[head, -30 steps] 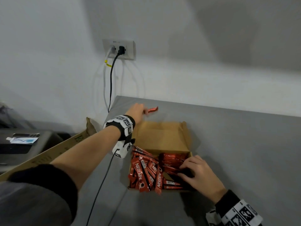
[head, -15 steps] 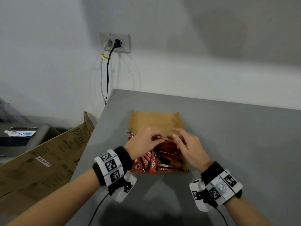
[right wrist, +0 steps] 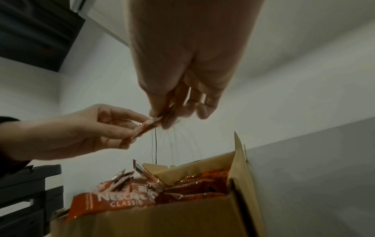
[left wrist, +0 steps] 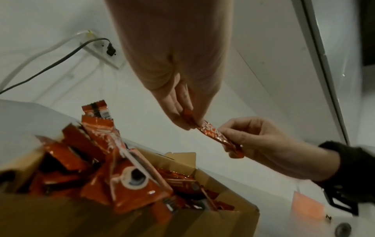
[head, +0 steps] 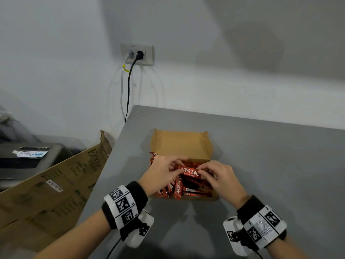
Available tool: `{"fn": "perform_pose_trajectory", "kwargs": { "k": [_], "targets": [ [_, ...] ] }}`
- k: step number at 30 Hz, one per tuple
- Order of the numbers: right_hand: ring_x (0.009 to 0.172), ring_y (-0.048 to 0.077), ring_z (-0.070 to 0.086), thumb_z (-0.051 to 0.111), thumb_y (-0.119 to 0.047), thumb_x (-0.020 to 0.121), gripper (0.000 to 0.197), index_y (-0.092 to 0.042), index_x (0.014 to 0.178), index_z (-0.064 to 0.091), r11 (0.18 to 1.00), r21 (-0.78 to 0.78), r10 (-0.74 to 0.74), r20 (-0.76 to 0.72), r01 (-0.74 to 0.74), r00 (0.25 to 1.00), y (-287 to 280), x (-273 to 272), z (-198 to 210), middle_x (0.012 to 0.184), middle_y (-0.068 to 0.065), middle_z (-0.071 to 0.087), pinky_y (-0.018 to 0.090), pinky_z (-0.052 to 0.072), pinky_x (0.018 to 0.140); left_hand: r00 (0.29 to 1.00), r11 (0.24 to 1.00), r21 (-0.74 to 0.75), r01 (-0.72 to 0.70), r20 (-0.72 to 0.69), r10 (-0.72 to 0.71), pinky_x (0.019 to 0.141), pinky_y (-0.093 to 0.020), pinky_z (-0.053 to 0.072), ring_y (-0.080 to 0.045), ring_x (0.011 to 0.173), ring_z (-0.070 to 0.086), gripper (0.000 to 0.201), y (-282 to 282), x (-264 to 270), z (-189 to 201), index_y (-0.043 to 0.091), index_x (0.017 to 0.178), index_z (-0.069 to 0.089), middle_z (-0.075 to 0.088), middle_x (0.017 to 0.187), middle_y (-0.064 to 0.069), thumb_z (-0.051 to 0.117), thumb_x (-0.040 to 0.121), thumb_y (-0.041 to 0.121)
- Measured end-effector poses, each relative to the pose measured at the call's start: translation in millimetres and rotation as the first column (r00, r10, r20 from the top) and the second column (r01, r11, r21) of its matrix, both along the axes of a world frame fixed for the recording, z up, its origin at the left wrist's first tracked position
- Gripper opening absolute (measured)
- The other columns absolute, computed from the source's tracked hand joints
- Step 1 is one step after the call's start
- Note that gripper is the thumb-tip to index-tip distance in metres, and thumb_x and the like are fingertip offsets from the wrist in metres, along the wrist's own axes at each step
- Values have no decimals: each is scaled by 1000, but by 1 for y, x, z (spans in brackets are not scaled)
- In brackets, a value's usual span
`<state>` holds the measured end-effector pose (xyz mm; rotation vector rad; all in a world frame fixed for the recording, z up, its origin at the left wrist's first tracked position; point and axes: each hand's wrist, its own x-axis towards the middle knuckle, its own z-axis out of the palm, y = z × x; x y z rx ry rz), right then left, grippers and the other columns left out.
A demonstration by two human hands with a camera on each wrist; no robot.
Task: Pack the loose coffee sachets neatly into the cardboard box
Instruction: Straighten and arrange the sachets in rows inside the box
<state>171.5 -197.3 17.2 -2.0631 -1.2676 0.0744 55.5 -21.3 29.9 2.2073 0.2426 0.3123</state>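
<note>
From the head view, the cardboard box sits near the grey table's left edge with bare tabletop to its right, its lid flap lying open toward the wall, and the left hand and right hand each pinch one end of a red sachet held level over it. The left wrist view shows that sachet clear above a jumble of sachets, several poking over the rim. The right wrist view shows the pile heaped toward the left, the right wall standing upright.

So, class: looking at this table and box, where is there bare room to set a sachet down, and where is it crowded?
Bare grey table lies right of the cardboard box, also behind it toward the wall, and in front between the wrists. The box's far flap is bare. Crowded: the box's near half, heaped with sachets, where the left hand and right hand pinch one sachet.
</note>
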Motion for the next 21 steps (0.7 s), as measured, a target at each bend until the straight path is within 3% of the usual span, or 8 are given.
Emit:
{"fn": "perform_pose_trajectory", "kwargs": {
  "k": [2,4,7,9,11,13,16,21],
  "targets": [
    [73,-7,47,67,-20,84,10,-18,93,72,996,-83,40,18,-38,999,0,0,3,72,-28,48,6,37,71,1000,1000,29,2,13,-2,83,-5,46,10,81,56,31,-1,1,-2,15,115,65,69,101,1,66,85,12],
    [68,-5,43,71,-18,81,10,-17,91,73,989,-150,31,56,-23,998,0,2,2,68,-27,45,10,37,66,998,998,40,40,41,-41,82,-6,46,11,82,56,25,-4,2,-2,12,110,68,69,101,2,66,85,13],
    [62,2,55,74,-11,78,6,-11,84,74,982,-33,-187,36,188,982,-4,10,-3,70,-9,65,14,47,66,996,998,58,23,82,-27,81,-7,47,4,86,59,21,-3,8,-1,10,110,67,65,99,9,59,90,13],
    [68,-4,62,73,-7,78,2,-8,79,72,954,88,-282,-75,288,957,-7,12,-6,70,-7,68,6,47,67,1000,993,115,-6,6,6,80,-12,49,-4,88,61,18,0,13,-2,12,105,67,65,101,6,57,91,12],
    [67,-13,60,74,-8,77,3,-7,76,71,965,85,-237,-110,247,965,-6,6,-7,68,-9,65,3,47,65,987,971,228,77,-157,-42,80,-19,50,-9,90,60,11,-1,17,-7,13,96,68,64,102,2,61,88,14],
    [66,-9,60,74,-10,77,3,-8,78,72,991,-30,-133,-95,130,987,-4,-2,-10,71,-7,66,7,48,65,955,935,302,186,-279,-99,77,-24,50,-13,88,58,10,-5,20,-14,11,93,69,61,100,0,64,86,16],
    [78,10,62,65,-16,84,11,-11,91,72,948,-318,-14,14,18,1000,-2,-6,-15,89,2,69,21,47,72,934,921,318,224,-341,-109,79,-29,51,-18,91,59,11,-7,27,-19,10,92,69,61,102,-3,64,83,10],
    [92,25,60,50,-19,86,17,-14,91,66,808,-585,48,171,62,984,9,-4,-13,98,4,64,32,48,77,917,921,302,247,-381,-121,83,-28,52,-16,96,59,23,-1,33,-27,11,101,67,62,110,-3,59,82,2]
  ]
}}
